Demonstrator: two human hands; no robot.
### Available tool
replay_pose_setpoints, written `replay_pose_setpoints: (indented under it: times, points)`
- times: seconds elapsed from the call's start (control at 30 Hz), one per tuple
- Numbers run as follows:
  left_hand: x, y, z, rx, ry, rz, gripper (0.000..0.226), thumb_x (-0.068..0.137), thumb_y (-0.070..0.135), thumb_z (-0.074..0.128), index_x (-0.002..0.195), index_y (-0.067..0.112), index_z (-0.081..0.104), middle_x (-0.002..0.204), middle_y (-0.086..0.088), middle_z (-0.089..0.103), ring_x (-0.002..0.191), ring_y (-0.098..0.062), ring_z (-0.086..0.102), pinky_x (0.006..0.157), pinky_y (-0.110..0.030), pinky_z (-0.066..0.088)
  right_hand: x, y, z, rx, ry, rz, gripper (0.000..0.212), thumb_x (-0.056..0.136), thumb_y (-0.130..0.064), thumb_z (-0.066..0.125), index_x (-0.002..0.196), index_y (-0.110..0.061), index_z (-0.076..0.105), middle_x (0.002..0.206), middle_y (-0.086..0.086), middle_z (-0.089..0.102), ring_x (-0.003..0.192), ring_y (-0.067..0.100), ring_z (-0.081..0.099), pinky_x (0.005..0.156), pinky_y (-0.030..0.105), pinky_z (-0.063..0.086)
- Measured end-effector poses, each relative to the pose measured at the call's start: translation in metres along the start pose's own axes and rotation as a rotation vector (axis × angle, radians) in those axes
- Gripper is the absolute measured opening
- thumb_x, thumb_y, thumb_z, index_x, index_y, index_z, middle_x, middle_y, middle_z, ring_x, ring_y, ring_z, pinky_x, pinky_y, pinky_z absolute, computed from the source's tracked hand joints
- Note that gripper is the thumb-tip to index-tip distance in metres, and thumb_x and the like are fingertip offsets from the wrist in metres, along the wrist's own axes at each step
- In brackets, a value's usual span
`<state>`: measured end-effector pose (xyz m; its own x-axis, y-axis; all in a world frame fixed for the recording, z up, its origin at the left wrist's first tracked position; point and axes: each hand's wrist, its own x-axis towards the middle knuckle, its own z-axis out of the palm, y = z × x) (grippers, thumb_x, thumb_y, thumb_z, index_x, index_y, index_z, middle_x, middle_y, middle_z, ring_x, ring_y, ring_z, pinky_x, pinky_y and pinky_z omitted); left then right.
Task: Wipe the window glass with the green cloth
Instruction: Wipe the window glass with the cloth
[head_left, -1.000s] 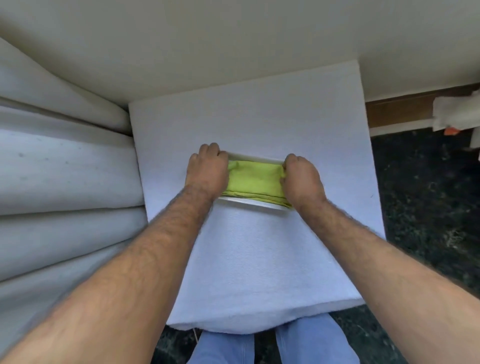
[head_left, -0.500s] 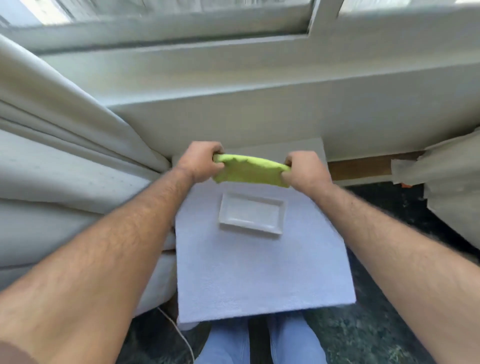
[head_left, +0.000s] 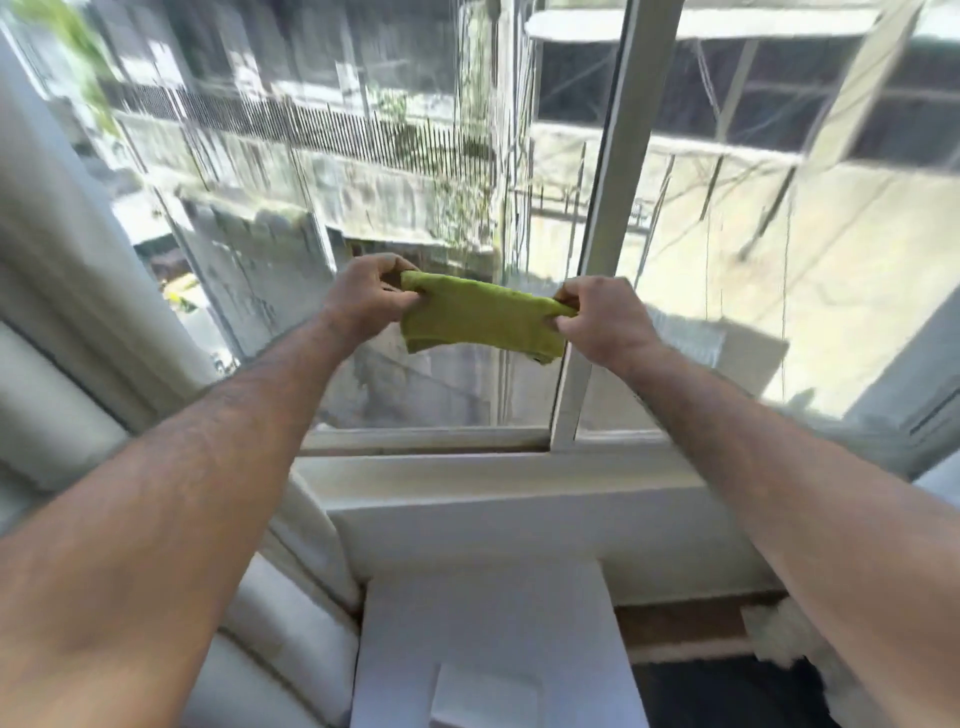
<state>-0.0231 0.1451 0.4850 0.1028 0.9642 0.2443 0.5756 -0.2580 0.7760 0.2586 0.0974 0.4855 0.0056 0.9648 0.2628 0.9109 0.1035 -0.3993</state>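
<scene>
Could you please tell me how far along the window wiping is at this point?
Done: the cloth is off the tray and raised to the window. In hand: the left hand and right hand pinch its ends, stretching it before the glass. Left: all the wiping; whether the cloth touches the streaky glass cannot be told.

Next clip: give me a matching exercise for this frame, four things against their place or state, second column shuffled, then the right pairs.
Things:
1. green cloth
2. left hand
3. white tray
4. window frame bar

Places or states:
A. runs upright between two glass panes
B. stretched between both hands, before the glass
C. lies on the white table at the bottom edge
D. pinches the cloth's left end

Pairs: 1-B, 2-D, 3-C, 4-A

The right hand grips the other end.
</scene>
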Motion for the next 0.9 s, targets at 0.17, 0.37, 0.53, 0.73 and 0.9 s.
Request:
replay_pose_setpoints:
  times: [0.17, 0.37, 0.53, 0.73, 0.9]
  points:
    - [0.038, 0.097, -0.083, -0.108, 0.232, 0.156, 0.015, 0.087, 0.016, 0.078, 0.1, 0.02, 0.072, 0.09, 0.005, 0.069, 0.091, -0.02, 0.064, 0.079, -0.035, 0.055, 0.038, -0.059, -0.111, 0.041, 0.188, -0.153, 0.024, 0.093, -0.014, 0.075, 0.115, -0.007, 0.08, 0.104, 0.015, 0.081, 0.083, 0.023, 0.067, 0.076, 0.027, 0.049]
    - [0.062, 0.194, -0.157, -0.09, 0.404, 0.314, 0.018, 0.093, 0.012, 0.072, 0.109, 0.008, 0.069, 0.105, -0.008, 0.069, 0.098, -0.025, 0.063, 0.083, -0.039, 0.056, 0.068, -0.122, -0.216, 0.075, 0.424, -0.262, 0.025, 0.091, -0.009, 0.072, 0.115, -0.006, 0.079, 0.102, 0.016, 0.082, 0.083, 0.023, 0.068, 0.069, 0.02, 0.041]
    - [0.078, 0.244, -0.184, -0.057, 0.538, 0.338, 0.022, 0.092, 0.006, 0.066, 0.114, 0.005, 0.066, 0.114, -0.021, 0.072, 0.103, -0.031, 0.064, 0.085, -0.043, 0.055, 0.088, -0.141, -0.248, 0.043, 0.444, -0.343, 0.024, 0.09, -0.012, 0.076, 0.114, -0.005, 0.079, 0.105, 0.015, 0.081, 0.085, 0.023, 0.07, 0.054, 0.006, 0.036]
    - [0.11, 0.282, -0.224, 0.408, 0.575, 0.402, 0.033, 0.084, -0.01, 0.052, 0.11, 0.006, 0.065, 0.111, -0.027, 0.071, 0.104, -0.039, 0.063, 0.08, -0.041, 0.05, 0.137, -0.11, -0.284, -0.154, 0.799, -0.415, 0.075, 0.098, -0.042, 0.07, 0.155, 0.0, 0.045, 0.167, 0.022, 0.041, 0.157, 0.036, 0.038, 0.127, 0.045, 0.037]
    - [0.146, 0.281, -0.247, 0.888, 0.729, 0.288, 0.031, 0.087, -0.003, 0.06, 0.112, 0.012, 0.068, 0.117, -0.018, 0.068, 0.121, -0.042, 0.054, 0.091, -0.054, 0.048, 0.199, -0.075, -0.315, -0.253, 0.878, -0.321, 0.093, 0.103, -0.056, 0.054, 0.169, -0.003, 0.015, 0.179, 0.017, 0.014, 0.168, 0.033, 0.013, 0.134, 0.054, 0.026]
